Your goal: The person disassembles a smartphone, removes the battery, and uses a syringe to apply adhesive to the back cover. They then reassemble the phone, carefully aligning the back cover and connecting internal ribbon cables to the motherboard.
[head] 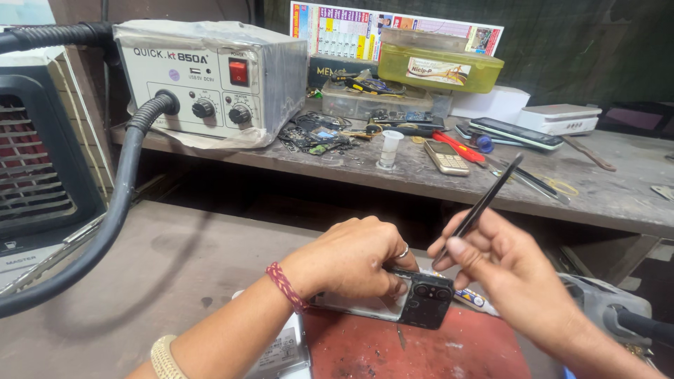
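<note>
The phone (393,302) lies back-up on the red mat (435,351), long axis running 9 to 3 o'clock, camera end toward 3. The left hand (351,256) arches over it, palm down, fingers curled gripping its body. The right hand (502,270), reaching in from 4 o'clock, pinches black tweezers (484,203) slanting toward 1 o'clock, tip down by the camera end.

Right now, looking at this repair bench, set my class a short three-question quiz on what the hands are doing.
1. True or false: the left hand presses down on the phone.
2. What does the right hand hold: A tweezers, B screwdriver, C brush?
3. Fill in: the phone lies on a ____ mat.

Key: 1 true. 2 A. 3 red.
</note>
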